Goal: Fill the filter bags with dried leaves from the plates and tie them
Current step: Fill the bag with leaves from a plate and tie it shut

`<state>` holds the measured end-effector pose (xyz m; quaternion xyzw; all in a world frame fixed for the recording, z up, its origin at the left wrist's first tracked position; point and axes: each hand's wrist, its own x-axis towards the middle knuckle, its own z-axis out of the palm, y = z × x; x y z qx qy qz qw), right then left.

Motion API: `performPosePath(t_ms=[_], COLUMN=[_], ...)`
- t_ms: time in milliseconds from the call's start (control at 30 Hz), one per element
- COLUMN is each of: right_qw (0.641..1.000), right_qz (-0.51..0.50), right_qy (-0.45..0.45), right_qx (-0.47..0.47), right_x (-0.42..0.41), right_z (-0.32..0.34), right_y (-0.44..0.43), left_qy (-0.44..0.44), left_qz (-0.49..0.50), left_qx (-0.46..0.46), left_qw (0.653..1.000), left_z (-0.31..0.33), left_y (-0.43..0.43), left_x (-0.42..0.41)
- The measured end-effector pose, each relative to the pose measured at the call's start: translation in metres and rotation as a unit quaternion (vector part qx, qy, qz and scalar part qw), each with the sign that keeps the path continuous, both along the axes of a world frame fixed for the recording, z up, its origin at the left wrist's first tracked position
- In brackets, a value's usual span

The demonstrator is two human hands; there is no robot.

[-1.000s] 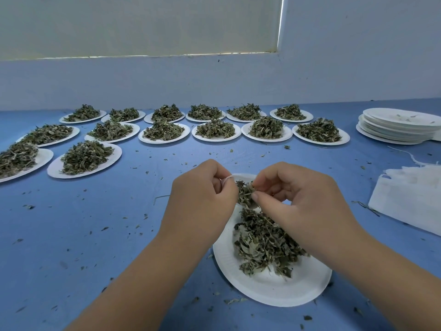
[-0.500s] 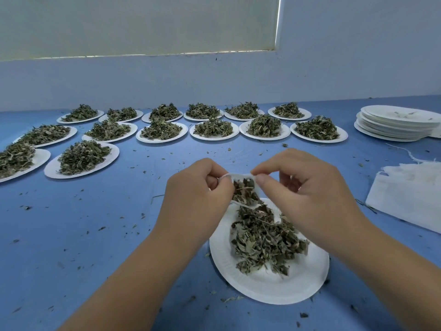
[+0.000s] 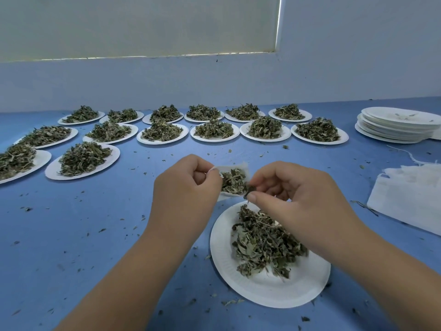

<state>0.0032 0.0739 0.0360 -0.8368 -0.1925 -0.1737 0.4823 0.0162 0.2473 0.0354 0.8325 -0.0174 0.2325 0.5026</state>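
**Left hand [image 3: 186, 185] and right hand [image 3: 303, 197] hold a part-filled filter bag at the middle of the frame**

Along the left edge and across the upper middle, white paper plates [image 3: 53, 170] sit in rows on the blue table [image 3: 95, 235], each heaped with dried green leaves. Loose crumbs of leaf are scattered over the cloth around them.

Just left of centre, the left hand is curled tight, thumb and forefinger pinching the left edge of the filter bag [image 3: 235, 179] and holding it up off the table. The bag is small, white and thin enough that the clump of leaves inside shows through. Its mouth faces the right hand.

The right hand, just right of centre, has its fingers bent in. Thumb and forefinger nip a small dark pinch of leaves [image 3: 249, 189] right at the bag's right edge. Whether those fingers also grip the bag's rim I cannot tell from here.

Below the bag, in the lower middle of the frame, is the near plate [image 3: 269, 297], with a loose pile of dried leaves [image 3: 265, 244] on it. The right wrist crosses over its right side.

At the upper right stands a stack of empty plates [image 3: 396, 125]. Under it, at the right edge, lies a flat pile of unused filter bags [image 3: 410, 194], with a loose string [image 3: 405, 152] trailing from its top.
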Motion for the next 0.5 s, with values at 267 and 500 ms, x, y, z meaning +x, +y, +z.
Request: performPosePath(t_ms=[267,500], right_qw=[0.980,0.979], right_qz=[-0.058,-0.041], right_qy=[-0.126,-0.134], right_qx=[-0.139,-0.147], right_x=[0.001,0.003], right_z=[-0.002,-0.004], right_y=[0.006,0.004], left_qy=[-0.037,-0.018], left_qz=[-0.038,-0.013], left_qx=[0.068,0.053], left_qw=[0.996,0.998], left_z=[-0.005,-0.003], left_y=[-0.012,-0.010], left_x=[-0.005,-0.004])
